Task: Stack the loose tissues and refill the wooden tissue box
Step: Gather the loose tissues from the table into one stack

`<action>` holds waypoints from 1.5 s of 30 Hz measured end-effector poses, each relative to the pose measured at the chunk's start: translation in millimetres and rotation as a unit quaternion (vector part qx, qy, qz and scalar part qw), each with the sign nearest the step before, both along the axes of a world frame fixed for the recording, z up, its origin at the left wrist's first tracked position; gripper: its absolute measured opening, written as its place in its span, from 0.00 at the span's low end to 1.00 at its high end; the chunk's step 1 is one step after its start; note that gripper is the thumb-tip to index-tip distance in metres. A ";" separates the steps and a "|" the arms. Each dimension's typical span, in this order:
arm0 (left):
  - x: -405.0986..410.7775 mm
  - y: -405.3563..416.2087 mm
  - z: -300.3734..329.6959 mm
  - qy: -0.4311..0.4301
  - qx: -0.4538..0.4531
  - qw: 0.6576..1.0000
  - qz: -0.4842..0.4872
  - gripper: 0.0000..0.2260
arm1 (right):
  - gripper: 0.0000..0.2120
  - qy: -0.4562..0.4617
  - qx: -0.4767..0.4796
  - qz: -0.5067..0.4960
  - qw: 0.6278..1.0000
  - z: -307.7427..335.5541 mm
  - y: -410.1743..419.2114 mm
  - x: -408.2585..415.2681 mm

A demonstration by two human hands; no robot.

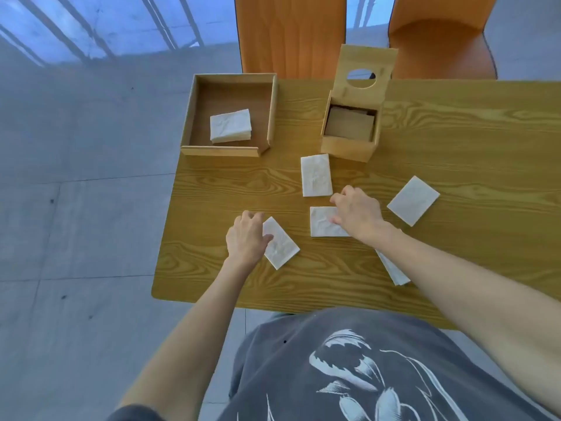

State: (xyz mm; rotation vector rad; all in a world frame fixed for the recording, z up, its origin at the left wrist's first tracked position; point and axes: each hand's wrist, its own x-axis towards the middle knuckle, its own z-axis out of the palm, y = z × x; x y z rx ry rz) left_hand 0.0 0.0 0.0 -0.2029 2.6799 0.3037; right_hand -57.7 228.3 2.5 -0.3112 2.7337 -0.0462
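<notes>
White folded tissues [316,175] lay loose beside the open wooden tissue box [350,129] as the left hand [246,238] and right hand [356,212] each pressed one, fingers seemingly spread, gathering for stacking next.

tissue under right forearm [393,268]: mostly hidden | table [455,132]: right side cut off | chairs [291,34]: tops cropped

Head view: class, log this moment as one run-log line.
left hand: on tissue | right hand: on tissue | tissue box: lid open | tray: one stack
</notes>
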 end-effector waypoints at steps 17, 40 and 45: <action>4.9 2.9 -10.2 -0.015 0.172 0.968 0.179 0.16 | 0.15 -0.072 -0.095 -0.114 0.986 -3.8 6.1 12.1; 11.3 -8.0 -18.3 -0.050 0.474 0.811 0.338 0.15 | 0.08 -0.264 -0.368 -0.143 0.880 -25.8 -44.5 23.1; 11.2 -9.8 -22.9 -0.054 0.472 0.813 0.338 0.18 | 0.12 -0.197 -0.288 -0.125 0.929 -28.0 -56.8 24.9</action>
